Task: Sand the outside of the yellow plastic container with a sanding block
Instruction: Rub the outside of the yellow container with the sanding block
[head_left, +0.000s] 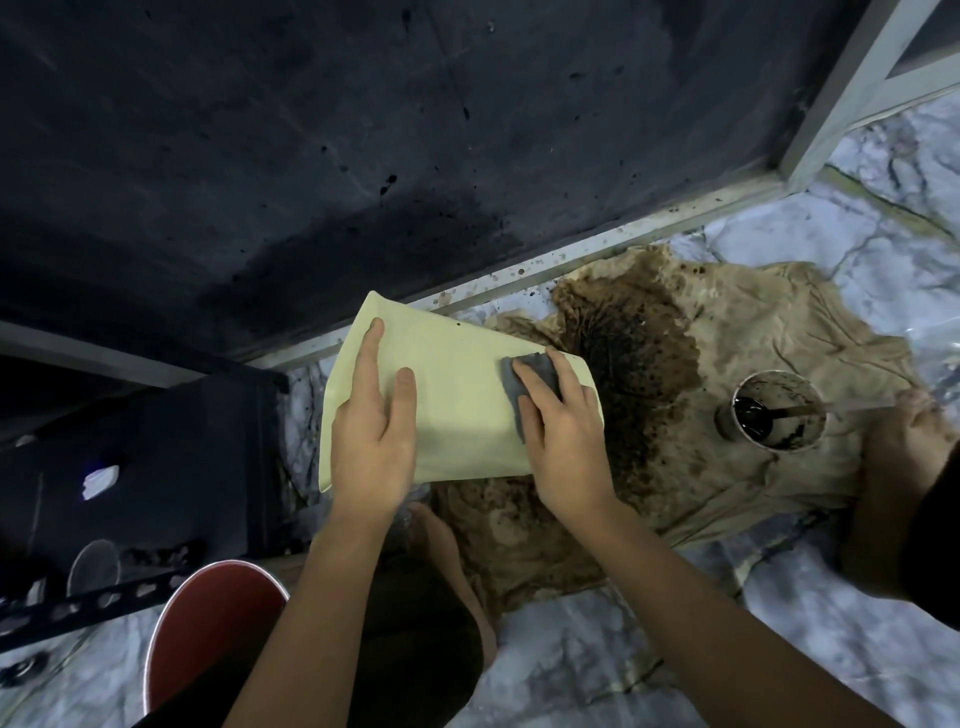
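A pale yellow plastic container lies on its side over a stained cloth, its wide end toward the left. My left hand rests flat on its upper left part, fingers spread, pressing it down. My right hand presses a grey sanding block against the container's right side. Only the block's upper left part shows beyond my fingers.
A beige cloth with a dark brown stain covers the marbled floor. On it stands a cup of dark liquid with a stick in it. Another person's hand is at the right. A red stool stands lower left; dark wall behind.
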